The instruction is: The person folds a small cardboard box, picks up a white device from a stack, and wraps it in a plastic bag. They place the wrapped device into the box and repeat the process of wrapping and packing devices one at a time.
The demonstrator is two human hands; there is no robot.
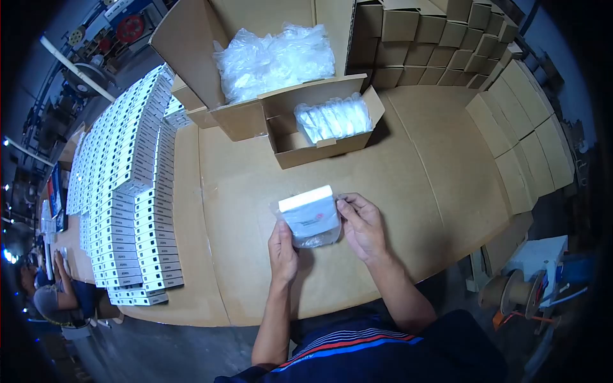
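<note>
A small white box in a clear plastic bag [311,216] is held up between my two hands, over the cardboard-covered table. My left hand [283,254] grips its left edge, thumb on the near face. At the other side, my right hand [363,226] pinches the bag's loose plastic between thumb and fingers. Faint print and a small red mark show on the box through the film. Beyond my hands stands an open cardboard carton [319,152], with a row of bagged white packs [335,119] filling its right part.
A large open carton [239,127] full of clear plastic bags [274,64] stands behind the smaller one. Stacked white boxes [121,172] line the left side. Brown cartons [440,45] are piled at the back and right [520,131]. Another person [60,297] sits far left.
</note>
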